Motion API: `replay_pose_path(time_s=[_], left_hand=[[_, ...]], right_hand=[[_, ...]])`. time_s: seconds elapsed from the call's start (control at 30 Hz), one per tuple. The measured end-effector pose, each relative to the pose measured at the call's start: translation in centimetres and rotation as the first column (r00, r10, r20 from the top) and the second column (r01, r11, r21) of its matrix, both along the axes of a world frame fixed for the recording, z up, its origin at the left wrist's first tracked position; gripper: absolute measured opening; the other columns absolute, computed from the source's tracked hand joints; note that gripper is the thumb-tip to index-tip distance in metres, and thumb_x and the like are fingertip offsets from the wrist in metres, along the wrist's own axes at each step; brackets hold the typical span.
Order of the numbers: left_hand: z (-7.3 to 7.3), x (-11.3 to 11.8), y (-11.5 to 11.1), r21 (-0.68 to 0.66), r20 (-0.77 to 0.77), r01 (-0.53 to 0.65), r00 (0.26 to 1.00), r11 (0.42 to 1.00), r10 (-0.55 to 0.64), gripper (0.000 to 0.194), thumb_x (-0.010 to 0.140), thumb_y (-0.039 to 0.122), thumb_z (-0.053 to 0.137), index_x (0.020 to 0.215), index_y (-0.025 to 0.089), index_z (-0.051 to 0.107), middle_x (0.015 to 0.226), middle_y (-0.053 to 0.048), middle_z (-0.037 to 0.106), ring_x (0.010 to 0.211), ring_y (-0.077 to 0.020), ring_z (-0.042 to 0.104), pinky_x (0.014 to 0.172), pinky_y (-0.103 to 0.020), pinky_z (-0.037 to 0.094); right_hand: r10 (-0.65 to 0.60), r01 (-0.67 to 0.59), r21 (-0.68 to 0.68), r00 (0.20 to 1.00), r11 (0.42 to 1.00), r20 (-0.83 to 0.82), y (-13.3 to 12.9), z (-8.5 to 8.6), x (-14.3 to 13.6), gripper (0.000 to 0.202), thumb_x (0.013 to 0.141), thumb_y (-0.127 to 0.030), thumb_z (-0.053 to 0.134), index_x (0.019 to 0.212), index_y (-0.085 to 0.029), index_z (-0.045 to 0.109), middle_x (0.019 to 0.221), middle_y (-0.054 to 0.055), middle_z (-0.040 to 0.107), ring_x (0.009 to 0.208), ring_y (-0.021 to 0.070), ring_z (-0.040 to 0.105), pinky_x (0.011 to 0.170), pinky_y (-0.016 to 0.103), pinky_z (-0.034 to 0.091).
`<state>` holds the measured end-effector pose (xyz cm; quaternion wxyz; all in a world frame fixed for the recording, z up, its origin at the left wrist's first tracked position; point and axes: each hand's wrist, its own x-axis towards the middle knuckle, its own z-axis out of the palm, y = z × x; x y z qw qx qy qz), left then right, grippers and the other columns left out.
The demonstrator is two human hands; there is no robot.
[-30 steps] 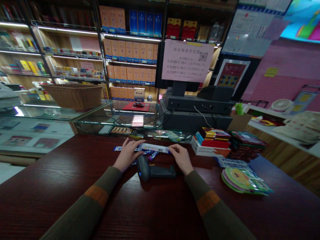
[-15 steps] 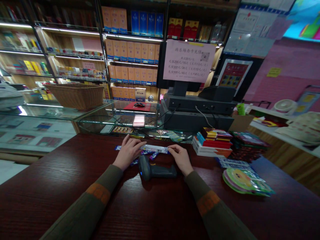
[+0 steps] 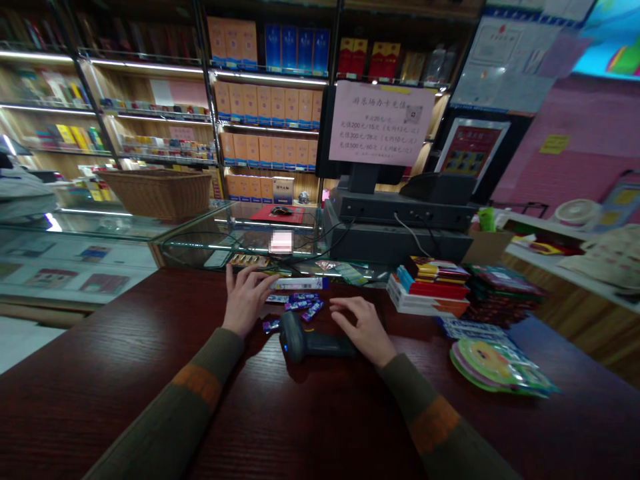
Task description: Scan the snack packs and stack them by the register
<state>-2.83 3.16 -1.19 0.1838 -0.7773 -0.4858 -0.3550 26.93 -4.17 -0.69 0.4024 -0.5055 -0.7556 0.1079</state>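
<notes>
My left hand (image 3: 246, 299) pinches the left end of a long, thin white-and-blue packet (image 3: 303, 283) between thumb and fingers. The packet points right, at the back of the dark wooden counter. Several small purple-and-blue wrapped packets (image 3: 305, 304) lie loosely in front of it, one partly behind the scanner head. My right hand (image 3: 364, 327) is open and holds nothing, its fingers loosely bent. It hovers by the handle end of a dark barcode scanner (image 3: 320, 343), which lies on its side with a small blue light lit. Whether the hand touches the handle I cannot tell.
On the right stand stacked boxes (image 3: 433, 287) and dark packs (image 3: 500, 293). Blue-and-white packets (image 3: 475, 330) and round green-edged packages (image 3: 493, 363) lie nearer. Behind are a till (image 3: 400, 220), a glass display case (image 3: 240, 230) with cables and a wicker basket (image 3: 160, 193).
The right hand has let go of the long packet's right end and moved down and right towards the scanner handle. The left hand has shifted the packet slightly left and up, uncovering more small packets.
</notes>
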Motion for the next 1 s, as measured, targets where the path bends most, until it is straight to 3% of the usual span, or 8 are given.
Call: replay_pose_path(time_s=[0.1, 0.2, 0.43, 0.67, 1.0], left_hand=[[-0.1, -0.4, 0.1, 0.024, 0.021, -0.026, 0.999, 0.999, 0.026, 0.034, 0.092, 0.028, 0.061, 0.125, 0.037, 0.066, 0.110, -0.003, 0.071, 0.134, -0.0310, 0.045, 0.123, -0.067, -0.001], [-0.3, -0.8, 0.3, 0.043, 0.024, -0.042, 0.999, 0.998, 0.041, 0.034, 0.093, 0.028, 0.060, 0.125, 0.037, 0.066, 0.110, -0.004, 0.070, 0.135, -0.0308, 0.044, 0.123, -0.066, -0.002], [-0.5, -1.4, 0.6, 0.046, 0.018, -0.071, 0.997, 0.996, 0.070, 0.034, 0.092, 0.029, 0.060, 0.125, 0.037, 0.067, 0.110, -0.005, 0.070, 0.132, -0.0319, 0.046, 0.123, -0.067, 0.001], [-0.5, -1.5, 0.7, 0.026, 0.059, -0.073, 0.996, 0.997, 0.072, 0.032, 0.092, 0.029, 0.060, 0.123, 0.036, 0.068, 0.108, -0.006, 0.069, 0.132, -0.0318, 0.046, 0.122, -0.067, 0.002], [-1.0, -2.0, 1.1, 0.126, 0.026, -0.097, 0.995, 0.987, 0.095, 0.031, 0.091, 0.027, 0.062, 0.121, 0.032, 0.069, 0.107, -0.006, 0.070, 0.126, -0.0316, 0.050, 0.121, -0.066, 0.008]], right_hand=[[0.177, -0.176, -0.027, 0.956, 0.984, 0.235, -1.7, 0.5, -0.7, 0.056, 0.084, -0.046, 0.072, 0.135, -0.030, 0.059, 0.120, 0.007, 0.071, 0.115, 0.0265, 0.060, 0.114, 0.054, 0.029], [0.256, -0.240, -0.088, 0.904, 0.967, 0.342, -2.3, 0.3, -1.2, 0.073, 0.077, -0.049, 0.078, 0.143, -0.030, 0.051, 0.122, 0.007, 0.069, 0.115, 0.0268, 0.060, 0.117, 0.056, 0.022], [0.274, -0.249, -0.114, 0.881, 0.962, 0.387, -2.1, -0.4, -1.3, 0.050, 0.081, -0.040, 0.074, 0.128, -0.026, 0.062, 0.112, 0.008, 0.069, 0.108, 0.0259, 0.061, 0.115, 0.052, 0.026], [0.224, -0.226, -0.032, 0.915, 0.974, 0.336, -2.2, 0.0, -1.3, 0.057, 0.082, -0.033, 0.069, 0.136, -0.025, 0.056, 0.111, 0.007, 0.068, 0.108, 0.0241, 0.061, 0.118, 0.052, 0.021], [0.128, -0.138, 0.017, 0.952, 0.990, 0.279, -2.2, 0.9, -1.1, 0.045, 0.081, -0.027, 0.070, 0.125, -0.024, 0.061, 0.107, 0.005, 0.070, 0.106, 0.0235, 0.062, 0.116, 0.051, 0.026]])
